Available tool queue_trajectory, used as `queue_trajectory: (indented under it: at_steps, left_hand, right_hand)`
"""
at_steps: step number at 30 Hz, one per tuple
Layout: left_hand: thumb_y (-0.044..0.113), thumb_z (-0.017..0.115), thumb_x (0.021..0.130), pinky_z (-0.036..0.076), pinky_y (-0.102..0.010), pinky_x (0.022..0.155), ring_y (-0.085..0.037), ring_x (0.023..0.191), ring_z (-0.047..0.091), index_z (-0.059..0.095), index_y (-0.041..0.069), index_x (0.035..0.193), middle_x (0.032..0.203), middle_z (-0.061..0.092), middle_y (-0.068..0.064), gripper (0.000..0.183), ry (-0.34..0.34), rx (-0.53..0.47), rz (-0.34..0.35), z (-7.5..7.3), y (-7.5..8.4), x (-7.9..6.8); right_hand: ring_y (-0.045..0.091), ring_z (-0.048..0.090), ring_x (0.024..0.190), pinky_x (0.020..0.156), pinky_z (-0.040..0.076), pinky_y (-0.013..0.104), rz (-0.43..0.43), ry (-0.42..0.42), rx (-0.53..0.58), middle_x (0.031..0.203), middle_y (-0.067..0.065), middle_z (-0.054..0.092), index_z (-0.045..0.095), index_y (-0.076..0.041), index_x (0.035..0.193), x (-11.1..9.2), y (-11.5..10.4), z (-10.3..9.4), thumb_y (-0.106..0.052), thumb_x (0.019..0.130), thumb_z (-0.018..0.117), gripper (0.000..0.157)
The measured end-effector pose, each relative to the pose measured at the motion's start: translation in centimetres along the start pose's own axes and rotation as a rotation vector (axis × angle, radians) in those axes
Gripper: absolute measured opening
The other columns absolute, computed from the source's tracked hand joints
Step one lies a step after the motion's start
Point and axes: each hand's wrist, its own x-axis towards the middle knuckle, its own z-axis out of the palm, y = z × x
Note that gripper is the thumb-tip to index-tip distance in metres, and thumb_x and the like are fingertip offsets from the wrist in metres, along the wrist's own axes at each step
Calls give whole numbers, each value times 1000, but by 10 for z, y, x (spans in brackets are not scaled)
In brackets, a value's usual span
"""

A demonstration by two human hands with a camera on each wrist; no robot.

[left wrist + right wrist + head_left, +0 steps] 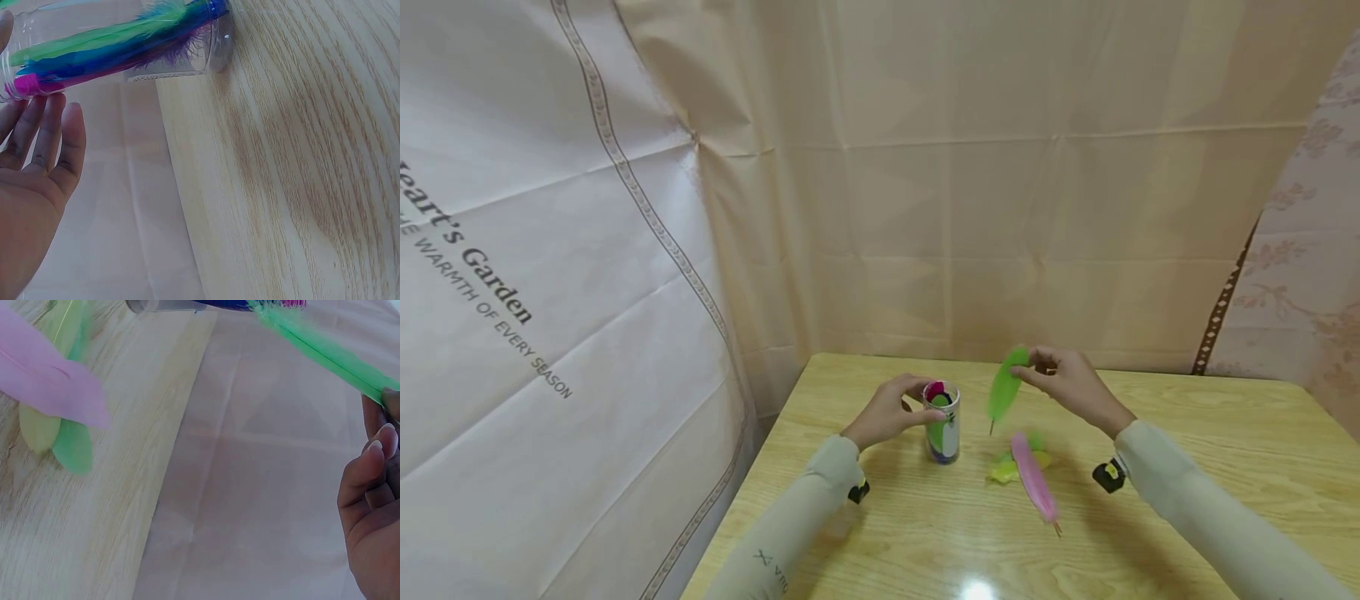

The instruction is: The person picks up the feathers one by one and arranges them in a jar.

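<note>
A clear plastic jar (951, 433) stands upright on the table, with green, blue and magenta feathers (106, 53) inside it. My left hand (887, 410) grips the jar near its rim, thumb in front and fingers behind. To the right of the jar, my right hand (1071, 385) pinches a green feather (1006, 387) by its upper end, quill pointing down above the table. Below it a pink feather (1033, 479) lies across yellow (1004, 472) and green feathers (75, 450) on the tabletop.
The wooden table (880, 517) reaches a beige cloth (925, 208) hanging at its back edge. A white printed cloth (550, 292) hangs on the left and a flowered one (1300, 275) on the right. Each wrist carries a small black device (1108, 476).
</note>
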Motion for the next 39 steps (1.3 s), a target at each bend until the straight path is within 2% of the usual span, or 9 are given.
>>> queue_trajectory:
  at_steps: [6, 12, 17, 27, 32, 39]
  left_hand:
    - [47, 81, 87, 55, -28, 86, -9, 105, 62, 65, 21, 138, 120, 65, 10, 59, 3, 20, 23, 0, -1, 0]
    - [47, 82, 87, 56, -29, 86, -9, 105, 63, 65, 21, 137, 120, 65, 10, 59, 3, 8, 31, 1, -2, 0]
    - [47, 81, 87, 56, -29, 85, -8, 104, 63, 65, 21, 138, 120, 66, 10, 60, 1, 8, 30, 0, -1, 0]
    - [48, 80, 87, 56, -28, 84, -9, 105, 62, 64, 22, 139, 121, 65, 10, 60, -3, 22, 20, -1, 1, -1]
    - [49, 80, 87, 56, -28, 84, -8, 105, 62, 64, 22, 139, 120, 65, 11, 60, -8, 19, 13, -1, 1, 0]
    - [47, 80, 88, 56, -28, 84, -8, 105, 62, 64, 22, 139, 119, 65, 11, 60, -3, 12, 13, 0, 3, -1]
  right_hand:
    - [16, 44, 59, 49, 39, 29, -26, 10, 7, 72, 5, 55, 68, -13, 92, 3, -4, 1, -41, 98, 71, 29]
    - [16, 45, 60, 50, 39, 29, -28, 21, 15, 74, 9, 58, 68, -13, 94, 5, -11, 2, -44, 98, 70, 32]
    - [15, 45, 59, 49, 39, 29, -46, 39, 24, 73, 8, 57, 67, -15, 93, 8, -16, 3, -43, 99, 70, 28]
    - [13, 43, 61, 51, 37, 27, -119, 91, 52, 77, 5, 60, 69, -11, 94, 15, -29, 4, -30, 99, 72, 20]
    - [12, 44, 61, 51, 38, 26, -122, 105, 51, 79, 5, 63, 69, -9, 95, 17, -35, 7, -22, 100, 72, 14]
    - [13, 50, 61, 53, 41, 25, -148, 122, 68, 79, 7, 67, 71, -3, 100, 13, -65, 7, -12, 101, 69, 9]
